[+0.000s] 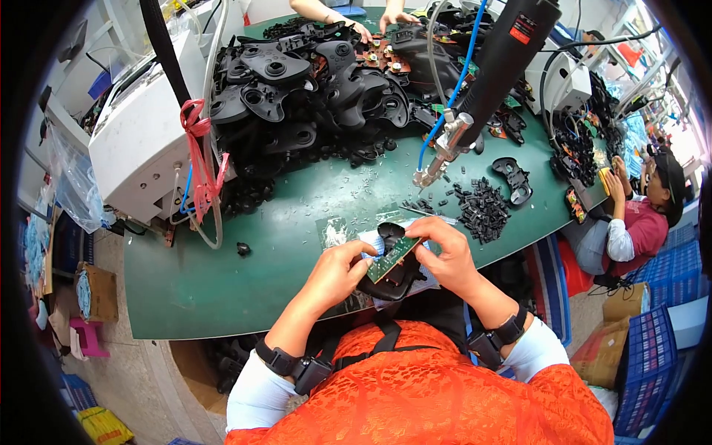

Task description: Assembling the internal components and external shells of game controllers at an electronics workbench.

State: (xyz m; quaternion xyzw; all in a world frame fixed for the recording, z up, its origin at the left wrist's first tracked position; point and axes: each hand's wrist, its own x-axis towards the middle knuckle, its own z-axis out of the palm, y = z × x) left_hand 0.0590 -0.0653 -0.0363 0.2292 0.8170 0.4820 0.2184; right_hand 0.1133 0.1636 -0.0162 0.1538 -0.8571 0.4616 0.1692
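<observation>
A green circuit board (386, 262) is held tilted between my two hands. The fingers of my left hand (335, 273) pinch its left end, and my right hand (448, 251) grips its upper right corner. Just below the board sits a black game controller shell (400, 280), partly covered by the board and my hands. A rounded black part (390, 233) shows at the board's far side. Both rest over a cloth or mat near the table's front edge. An electric screwdriver (498, 80) hangs above, to the right of my hands.
A large heap of black controller shells (276, 67) covers the back of the green table (215, 293). Small black parts (482, 211) are piled to the right, beside a lone shell (512, 181). A white machine (144, 122) stands left. Co-workers' hands (361, 31) show at the back and right.
</observation>
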